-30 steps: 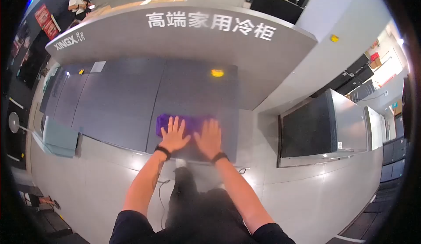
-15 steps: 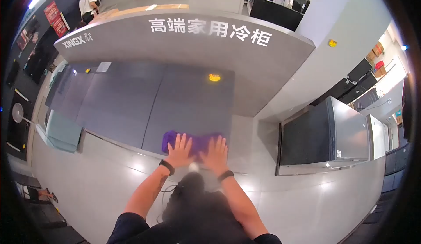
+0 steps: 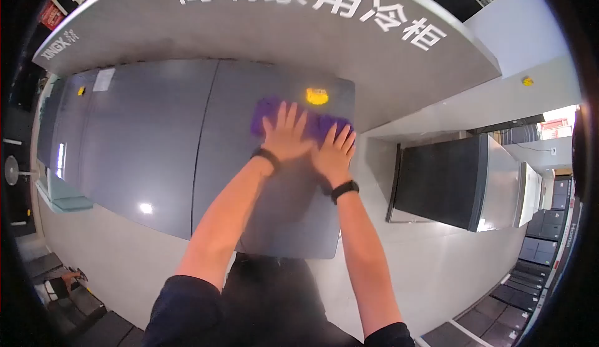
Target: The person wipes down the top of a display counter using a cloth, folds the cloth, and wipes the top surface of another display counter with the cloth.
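Note:
A purple cloth [image 3: 264,114] lies on the dark grey chest freezer lid [image 3: 228,160]. My left hand [image 3: 288,134] rests flat on the cloth, fingers spread. Beside it my right hand [image 3: 337,152] presses down flat too, its fingers stretched over the cloth's right part near the lid's right edge. Neither hand is gripping; the cloth sits beneath both palms and is partly hidden. A yellow sticker [image 3: 317,96] is on the lid just beyond the cloth.
A grey panel [image 3: 274,32] with white Chinese lettering rises behind the lids. Another grey lid [image 3: 137,135] adjoins on the left, with a white paper [image 3: 103,79] on it. To the right stands a dark refrigerator [image 3: 440,178] on the light floor [image 3: 399,266].
Both hands have moved forward with the cloth, from the lid's near edge to close by the yellow sticker. My view has come nearer the freezer, and my arms are stretched further out.

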The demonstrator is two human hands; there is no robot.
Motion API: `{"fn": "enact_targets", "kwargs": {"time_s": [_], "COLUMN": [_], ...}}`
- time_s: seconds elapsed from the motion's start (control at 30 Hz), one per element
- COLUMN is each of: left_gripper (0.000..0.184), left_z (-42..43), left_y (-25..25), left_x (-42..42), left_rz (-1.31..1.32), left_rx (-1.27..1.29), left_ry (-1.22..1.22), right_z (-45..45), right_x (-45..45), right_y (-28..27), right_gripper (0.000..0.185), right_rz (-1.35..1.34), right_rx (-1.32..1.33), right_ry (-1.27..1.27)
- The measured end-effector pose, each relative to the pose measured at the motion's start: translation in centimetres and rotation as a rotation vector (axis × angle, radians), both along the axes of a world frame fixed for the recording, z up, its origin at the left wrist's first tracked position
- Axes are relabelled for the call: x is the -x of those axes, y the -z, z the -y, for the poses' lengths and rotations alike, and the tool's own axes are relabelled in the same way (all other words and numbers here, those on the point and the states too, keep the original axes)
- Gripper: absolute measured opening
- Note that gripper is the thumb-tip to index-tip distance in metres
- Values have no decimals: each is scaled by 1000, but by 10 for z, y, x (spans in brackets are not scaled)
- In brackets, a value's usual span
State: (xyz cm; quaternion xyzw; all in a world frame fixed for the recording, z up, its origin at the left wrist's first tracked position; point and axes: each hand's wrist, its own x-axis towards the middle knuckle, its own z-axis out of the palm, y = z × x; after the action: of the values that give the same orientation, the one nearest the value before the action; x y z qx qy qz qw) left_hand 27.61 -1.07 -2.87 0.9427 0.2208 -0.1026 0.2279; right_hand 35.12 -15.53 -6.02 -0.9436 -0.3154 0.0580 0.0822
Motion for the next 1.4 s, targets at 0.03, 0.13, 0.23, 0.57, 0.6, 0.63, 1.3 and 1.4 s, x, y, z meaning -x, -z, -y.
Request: {"fn": "enact_targets", "kwargs": {"time_s": [0.03, 0.13, 0.23, 0.57, 0.6, 0.63, 1.3, 1.4], "left_gripper": [87, 83, 83, 84, 84, 85, 92, 90], "left_z": [-2, -2, -4, 34, 39, 45, 84, 68], "left_y": [4, 8, 9, -4, -1, -1, -1, -7], "left_x": [-4, 1, 5, 169, 190, 211, 267, 250], "left_rz": [23, 50, 86, -44, -65, -80, -186, -151], "left_rx": [-4, 20, -20, -110, -109, -110, -51, -50], "left_ry": [-13, -27, -22, -35, -32, -34, -15, -31], "right_z": [-6, -8, -12, 52, 57, 64, 104, 80], "right_x": [-9, -8, -9, 135, 155, 175, 246, 227], "right_y": [0, -5, -8, -32, -29, -28, -33, -26], "right_gripper": [81, 82, 81, 72, 72, 72, 74, 74], "right_rz": [-6, -63, -88, -102, -91, -80, -60, -73], "right_rx": [15, 60, 37, -35, -58, -75, -72, -79], "right_ry": [-1, -6, 1, -29, -30, -34, 15, -10]}}
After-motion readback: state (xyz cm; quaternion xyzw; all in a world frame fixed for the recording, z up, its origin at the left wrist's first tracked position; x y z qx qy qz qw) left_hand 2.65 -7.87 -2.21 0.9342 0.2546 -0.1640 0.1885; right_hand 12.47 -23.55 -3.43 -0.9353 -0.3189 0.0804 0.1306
